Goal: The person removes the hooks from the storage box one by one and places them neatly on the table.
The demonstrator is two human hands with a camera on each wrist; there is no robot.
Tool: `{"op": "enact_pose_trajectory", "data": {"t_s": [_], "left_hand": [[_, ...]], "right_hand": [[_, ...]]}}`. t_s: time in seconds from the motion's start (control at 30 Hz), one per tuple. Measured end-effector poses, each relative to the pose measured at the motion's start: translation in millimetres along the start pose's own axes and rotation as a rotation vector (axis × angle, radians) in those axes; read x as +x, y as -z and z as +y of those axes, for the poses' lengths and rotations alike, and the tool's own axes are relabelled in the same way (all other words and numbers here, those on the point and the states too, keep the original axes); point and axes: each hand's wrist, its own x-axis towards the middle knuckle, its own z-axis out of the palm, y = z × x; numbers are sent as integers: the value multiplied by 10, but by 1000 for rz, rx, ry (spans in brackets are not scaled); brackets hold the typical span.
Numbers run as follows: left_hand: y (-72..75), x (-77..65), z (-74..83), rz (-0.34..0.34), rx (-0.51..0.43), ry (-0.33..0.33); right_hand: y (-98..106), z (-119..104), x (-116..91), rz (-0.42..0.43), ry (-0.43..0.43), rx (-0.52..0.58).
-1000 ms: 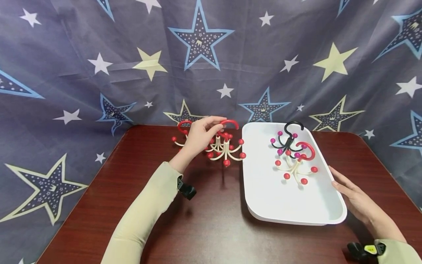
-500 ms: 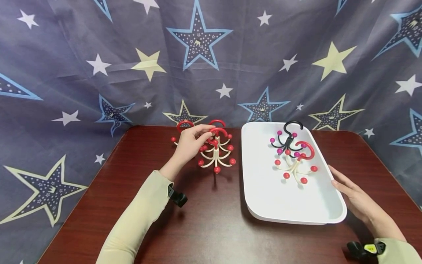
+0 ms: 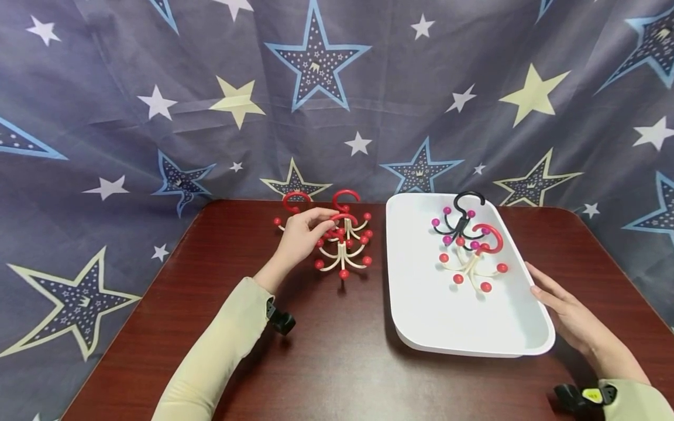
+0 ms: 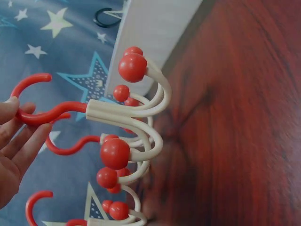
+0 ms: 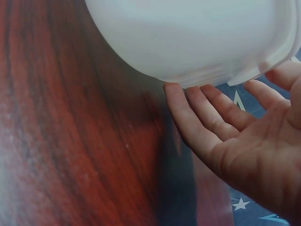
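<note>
On the table (image 3: 337,351), the white tray (image 3: 447,327) stood, the right hand (image 3: 581,327) laying outstretched fingers (image 5: 188,115) against it. The left hand (image 3: 301,235) pinched a cream rack (image 4: 108,109) by its red hook (image 4: 47,117); crowding the matching rack (image 3: 348,227) behind, its prongs (image 4: 161,96) could snag, I judged.

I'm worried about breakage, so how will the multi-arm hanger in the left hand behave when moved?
The multi-arm hanger looks stiff: its cream arms curve without sagging. It's probably light, as the left hand merely pinches its red hook. Its spread arms could snag the hanger just behind.
</note>
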Motion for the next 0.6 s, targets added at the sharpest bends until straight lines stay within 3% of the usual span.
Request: {"op": "enact_pose_trajectory", "data": {"t_s": [0.23,0.4,0.6], "left_hand": [[16,-54,-6,-20,-50,72],[47,-159,150,-3,-12,55],[58,-195,172,-2,15,39]], "right_hand": [[11,2,4,-16,22,12],[11,7,15,-11,15,-11],[8,3,20,19,8,-56]]}}
